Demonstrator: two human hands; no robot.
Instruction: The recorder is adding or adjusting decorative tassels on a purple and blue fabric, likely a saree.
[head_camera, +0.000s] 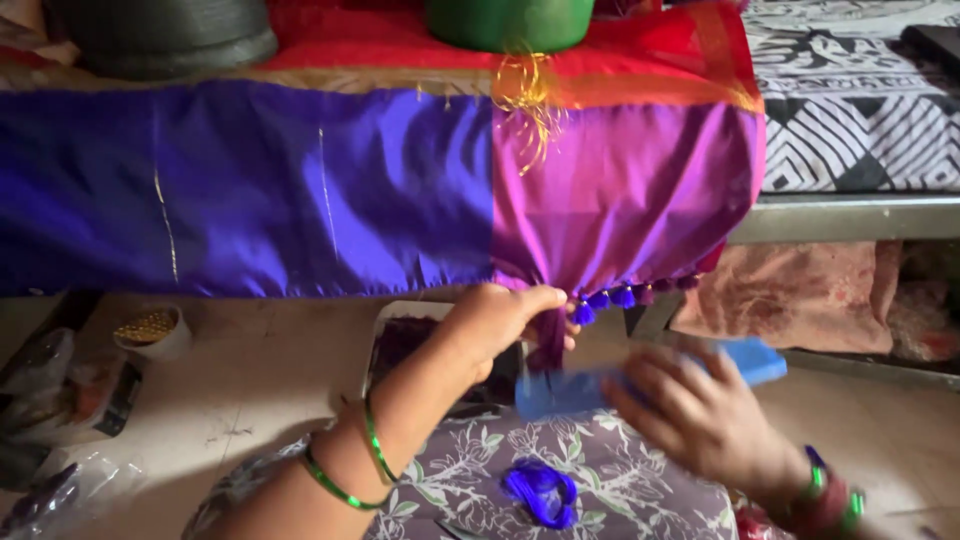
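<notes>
1. Purple silk cloth (620, 190) hangs down over the edge of the bed in front of me, so its hem sits right at hand height where I can get at it.
2. My left hand (500, 320) pinches a gathered bunch of that hem, fingers closed tight on the fabric, which pulls it into folds and holds the edge taut and steady.
3. A row of small blue and purple tassels (625, 296) runs along the hem just beside my pinch.
4. My right hand (700, 415) is wrapped around a flat blue card-like piece (650, 380) and holds it level just under the hem; it is blurred, so I can't tell how tightly my fingers grip.
5. A loose bundle of blue thread (540, 493) rests on the flowered cloth over my lap (640, 480), within easy reach.
6. A small bowl of gold beads (150, 330) sits on the floor to my left, well apart.
</notes>
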